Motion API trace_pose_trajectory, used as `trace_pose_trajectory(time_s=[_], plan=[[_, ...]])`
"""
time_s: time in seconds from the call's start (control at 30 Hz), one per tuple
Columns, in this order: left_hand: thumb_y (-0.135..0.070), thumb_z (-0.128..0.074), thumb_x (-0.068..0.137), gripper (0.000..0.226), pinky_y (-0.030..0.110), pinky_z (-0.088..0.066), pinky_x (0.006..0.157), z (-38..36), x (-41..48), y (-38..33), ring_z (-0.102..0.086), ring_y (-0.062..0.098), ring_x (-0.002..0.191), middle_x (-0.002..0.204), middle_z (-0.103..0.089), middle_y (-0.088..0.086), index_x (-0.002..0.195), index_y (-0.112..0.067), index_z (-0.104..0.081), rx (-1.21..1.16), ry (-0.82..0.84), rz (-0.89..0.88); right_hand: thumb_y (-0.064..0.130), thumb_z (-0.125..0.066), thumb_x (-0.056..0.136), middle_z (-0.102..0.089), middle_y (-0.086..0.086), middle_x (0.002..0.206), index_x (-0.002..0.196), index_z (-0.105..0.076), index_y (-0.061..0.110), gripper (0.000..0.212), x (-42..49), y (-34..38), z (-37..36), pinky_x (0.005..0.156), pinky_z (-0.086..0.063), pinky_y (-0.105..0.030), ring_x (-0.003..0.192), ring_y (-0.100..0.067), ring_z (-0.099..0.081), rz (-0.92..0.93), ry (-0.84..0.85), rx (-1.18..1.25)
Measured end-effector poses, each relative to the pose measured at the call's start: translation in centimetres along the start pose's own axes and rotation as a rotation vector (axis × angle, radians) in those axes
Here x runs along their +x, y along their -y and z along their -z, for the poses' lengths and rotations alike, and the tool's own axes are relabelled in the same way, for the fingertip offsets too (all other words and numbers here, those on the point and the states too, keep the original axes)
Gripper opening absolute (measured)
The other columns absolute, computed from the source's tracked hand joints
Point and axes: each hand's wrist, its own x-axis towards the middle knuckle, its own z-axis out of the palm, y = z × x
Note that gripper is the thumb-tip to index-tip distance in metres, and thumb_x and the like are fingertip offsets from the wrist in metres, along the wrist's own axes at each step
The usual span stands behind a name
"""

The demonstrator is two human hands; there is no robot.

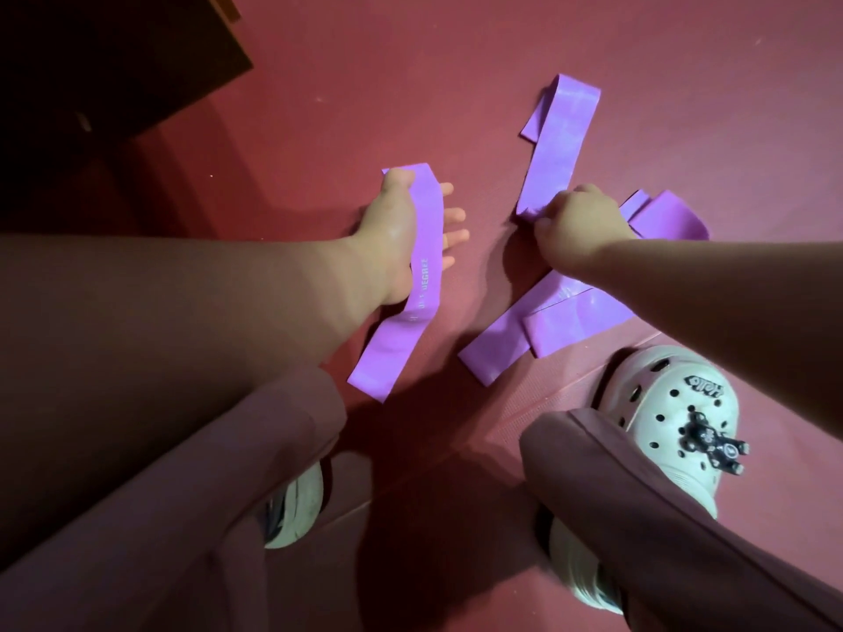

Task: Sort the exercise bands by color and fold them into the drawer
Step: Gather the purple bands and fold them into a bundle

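**A:** Hand status?

**B:** Left hand (392,221) gripped a purple flat rubber exercise band with pale printed lettering (424,285). The thumb lay over its far end and the fingertips showed past its right edge. The band's near end rested on the dark red floor (410,61).

**A:** Right?

**B:** Right hand (579,225) was curled and pinched the near end of a second band, a long plain purple one (559,143). That band lay flat on the floor and ran away from the person, with its far end folded over.

**A:** Rest of the bands?

**B:** There was a loose pile of crossed purple bands (561,321) on the floor under the right forearm, all overlapping. One more folded purple band (670,216) stuck out just beyond the right hand. I couldn't tell whether it touched the pile. The held band and the pile sat apart, with bare floor between them.

**A:** Colours?

**B:** Every band in view read purple.

**A:** Anything else?

**B:** A dark wooden furniture piece (91,61) stood at the floor's far-left corner. I couldn't tell what it was. The person was crouched in mauve trousers (182,494). A white perforated clog with charms (670,412) sat just beside the pile's near edge. The other white clog (296,504) was mostly hidden under the left knee.
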Motion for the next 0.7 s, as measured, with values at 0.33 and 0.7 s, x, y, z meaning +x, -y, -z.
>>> trace_pose_trajectory(time_s=[0.33,0.7], plan=[[-0.059,-0.025,0.096,0.055,0.032,-0.045,0.073,1.2,0.8,-0.1,-0.062,0.021,0.073,0.086,-0.065,0.004,0.114,-0.024,-0.063,0.144,-0.054,-0.053,0.010,-0.046,0.067,-0.031,0.001,0.056,0.054,-0.034,0.018,0.019,-2.4,3.7,2.1,0.054,-0.024,-0.028,0.058,-0.018,-0.021,-0.087,0.161,0.956],[-0.058,-0.035,0.094,0.054,0.036,-0.050,0.071,1.3,1.2,-0.1,-0.063,0.026,0.069,0.079,-0.067,0.014,0.099,-0.015,-0.069,0.147,-0.085,-0.175,0.010,-0.036,0.082,-0.047,-0.002,0.060,0.065,-0.049,0.013,0.022,-2.9,5.2,1.9,0.046,-0.045,-0.020,0.053,-0.021,-0.045,-0.096,0.735,1.281]])
